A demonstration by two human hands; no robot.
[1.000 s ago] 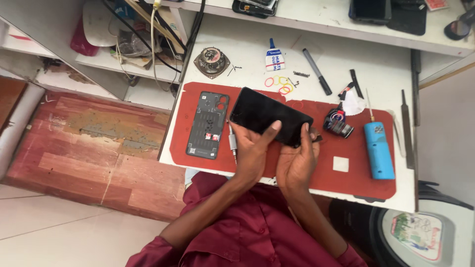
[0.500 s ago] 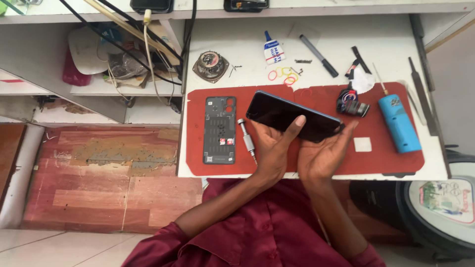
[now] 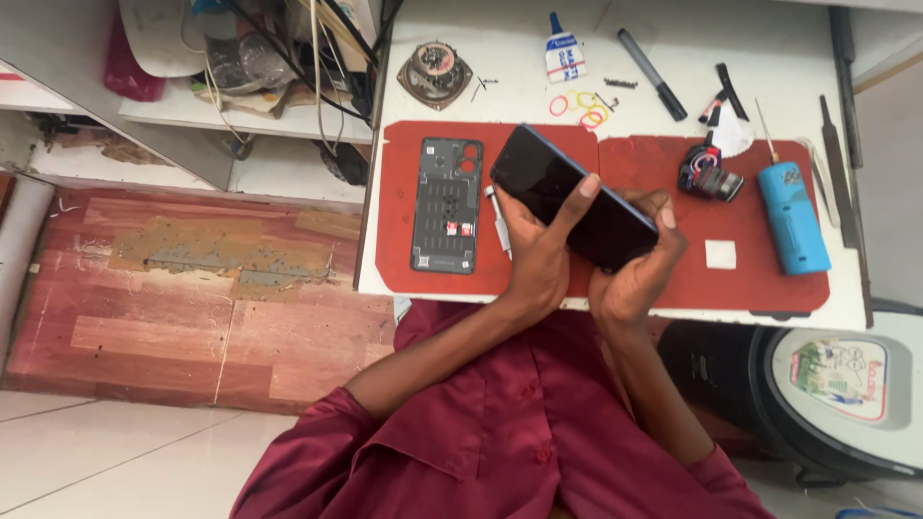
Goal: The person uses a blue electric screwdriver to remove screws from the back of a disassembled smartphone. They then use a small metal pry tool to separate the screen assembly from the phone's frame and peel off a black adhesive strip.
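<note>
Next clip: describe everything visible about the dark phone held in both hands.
The phone is a slim black slab with a glossy, unlit screen facing up and a thin bluish edge. It is tilted diagonally above the red mat, top end toward the upper left. The left hand grips its near edge, thumb on the glass; the right hand cradles the lower end.

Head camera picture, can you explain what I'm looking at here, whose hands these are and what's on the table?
The view comes from a camera worn on a person's head, looking down. The left hand and right hand together hold a dark phone above a red mat on a white table. On the mat lie a grey phone back cover, a blue cylindrical tool and a small white square. Beyond the mat are coloured rubber bands, a glue bottle and a black marker.
</note>
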